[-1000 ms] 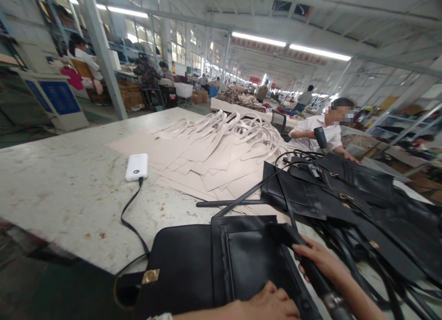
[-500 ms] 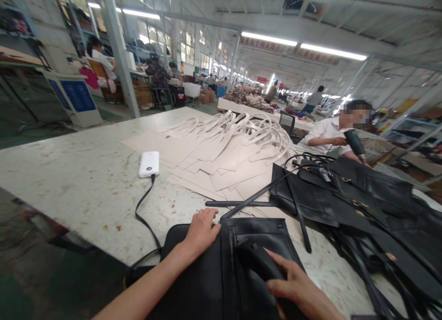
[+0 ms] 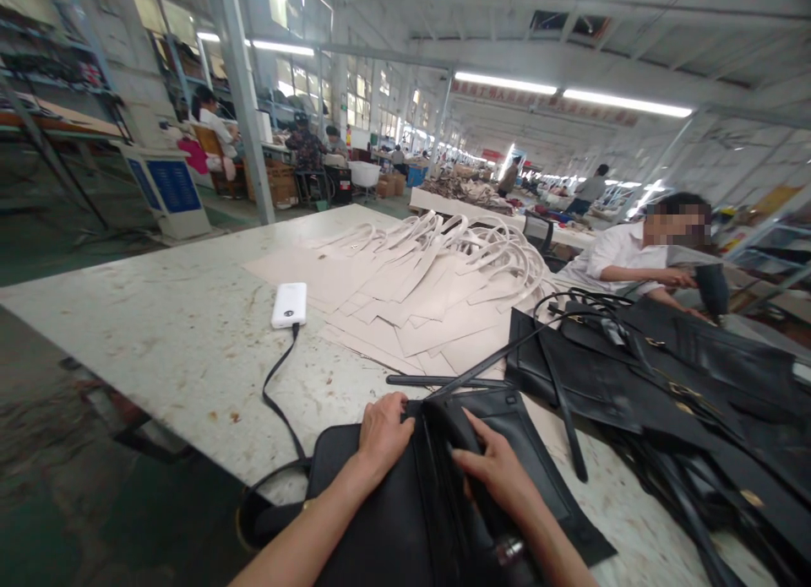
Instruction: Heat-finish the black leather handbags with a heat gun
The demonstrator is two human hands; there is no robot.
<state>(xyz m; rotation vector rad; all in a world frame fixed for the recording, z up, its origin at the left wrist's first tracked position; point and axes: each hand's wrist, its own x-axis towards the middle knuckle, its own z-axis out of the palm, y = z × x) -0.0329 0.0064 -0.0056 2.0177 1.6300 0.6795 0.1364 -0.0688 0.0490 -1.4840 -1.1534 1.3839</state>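
A black leather bag point(image 3: 380, 519) lies before me at the table's near edge, its panel point(image 3: 529, 443) spread to the right. My left hand point(image 3: 385, 435) rests on the bag's upper edge, with curled fingers gripping the leather by the seam. In my right hand point(image 3: 498, 473) is a black heat gun point(image 3: 453, 422), held over the seam. Its upper end is close to my left fingertips, and the lower part is partly hidden by my hand and forearm. A thin black strap point(image 3: 475, 363) runs up from the bag's top.
Beige panels with looped handles point(image 3: 405, 291) are piled beyond the bag. More black bags point(image 3: 634, 367) are heaped at right. A white power bank point(image 3: 290, 306) with a black cable sits left on the pale table point(image 3: 190, 317). Across at right, a co-worker point(image 3: 627, 253) holds a dark heat gun point(image 3: 713, 291).
My right hand has moved the heat gun up and left, toward my left hand. My left fingers have curled more at the bag's edge. The co-worker's tool has shifted, and the view has turned slightly.
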